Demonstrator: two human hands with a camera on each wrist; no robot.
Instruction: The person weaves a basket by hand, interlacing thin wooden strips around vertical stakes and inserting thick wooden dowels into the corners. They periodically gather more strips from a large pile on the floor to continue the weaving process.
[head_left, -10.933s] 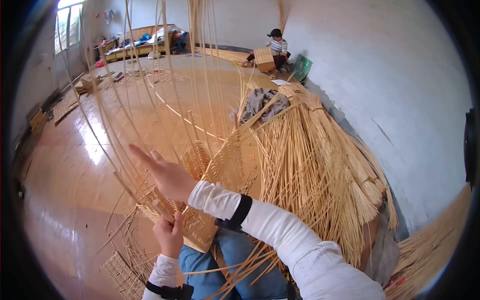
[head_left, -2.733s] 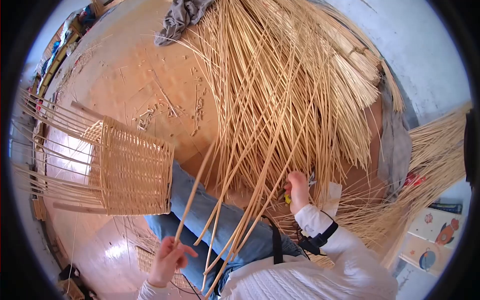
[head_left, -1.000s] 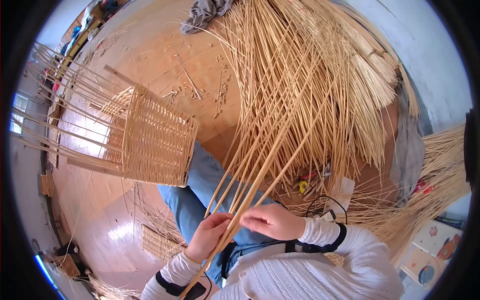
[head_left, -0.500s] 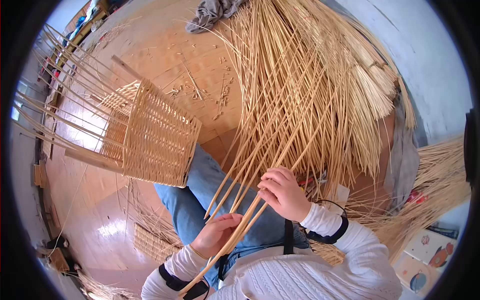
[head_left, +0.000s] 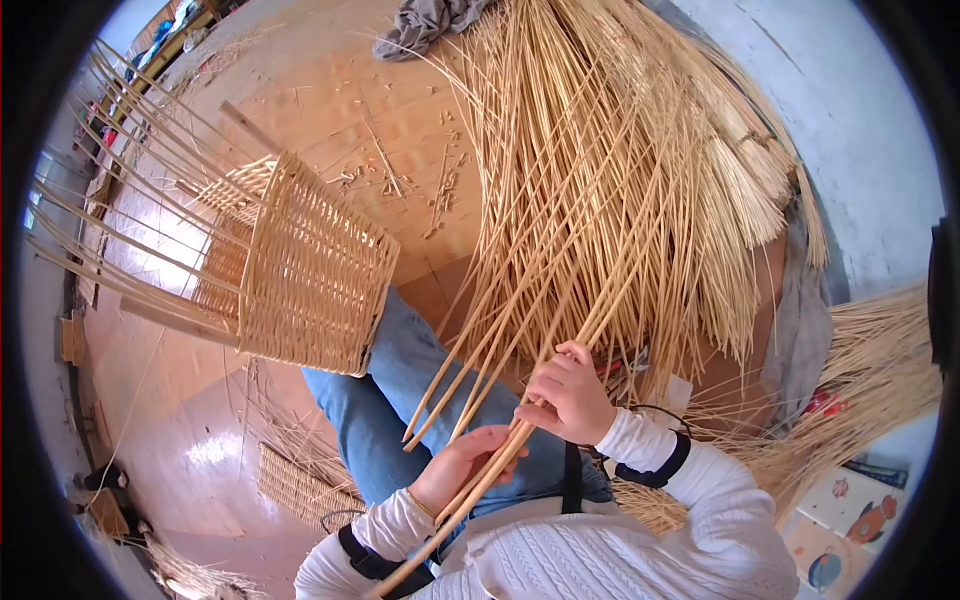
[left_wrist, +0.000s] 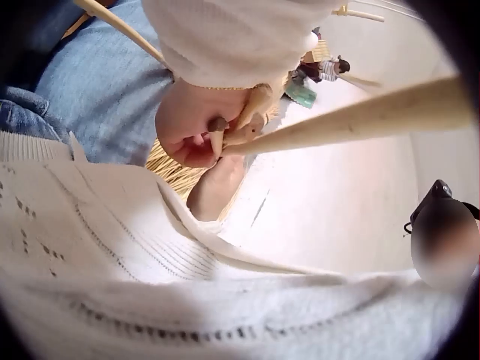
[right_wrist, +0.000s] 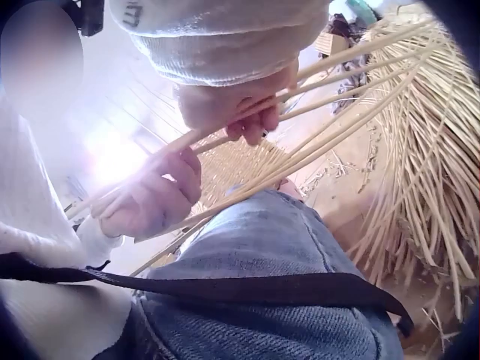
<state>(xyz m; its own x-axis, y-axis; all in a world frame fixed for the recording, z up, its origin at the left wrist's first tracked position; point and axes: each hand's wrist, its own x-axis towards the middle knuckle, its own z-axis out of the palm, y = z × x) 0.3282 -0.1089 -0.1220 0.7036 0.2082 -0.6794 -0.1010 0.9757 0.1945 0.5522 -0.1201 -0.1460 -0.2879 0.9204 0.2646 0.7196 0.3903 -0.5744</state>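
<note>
Several long pale rods (head_left: 478, 484) run diagonally across the lap. My left hand (head_left: 462, 468) holds them low down, its fingers curled round them. Farther up the same rods, my right hand (head_left: 566, 393) grips them with bent fingers. In the left wrist view, thick rod ends stick out beside a hand (left_wrist: 196, 124). The right wrist view shows my right hand (right_wrist: 234, 109) and left hand (right_wrist: 159, 196) close together on the rods. More loose rods (head_left: 440, 392) lie over the knee, left of the hands. A woven basket (head_left: 318, 265) with long upright stakes rests against the knees.
A large heap of rods (head_left: 600, 190) spreads at the upper right, with grey cloth (head_left: 430, 22) at its top. Cut offcuts (head_left: 442, 190) litter the floor. A flat woven panel (head_left: 300, 482) lies at lower left. Another person (left_wrist: 330, 70) sits far off by the wall.
Earlier the right hand was away near the tools on the right; now it is on the rods. Over the last second it has moved up and right along them. The basket was previously worked on upright.
</note>
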